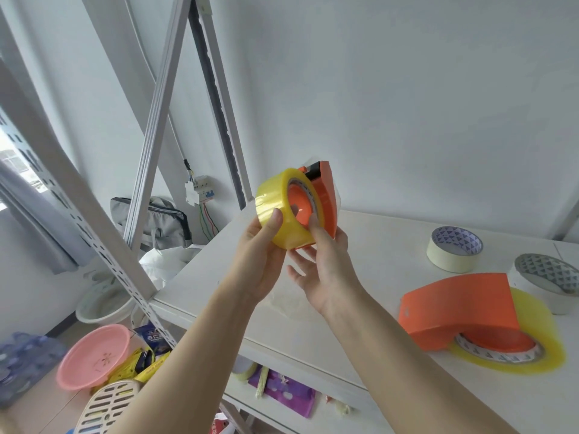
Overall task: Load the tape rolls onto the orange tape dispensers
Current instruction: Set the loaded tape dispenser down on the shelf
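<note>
A yellow clear tape roll point(277, 203) sits around the hub of an orange tape dispenser point(328, 195), held up in the air above the white shelf point(369, 261). My left hand point(261, 245) grips the roll's outer face with the thumb on top. My right hand point(326, 261) holds the dispenser from below, thumb pressed on the roll's side. A second orange dispenser point(457, 308) with a yellow roll point(532, 333) on it lies on the shelf at the right.
Two loose tape rolls, one cream point(454, 249) and one white point(548, 277), stand at the shelf's back right. A slotted metal upright point(94, 220) runs along the shelf's left edge. On the floor at the left lie a pink basin point(94, 355) and packets.
</note>
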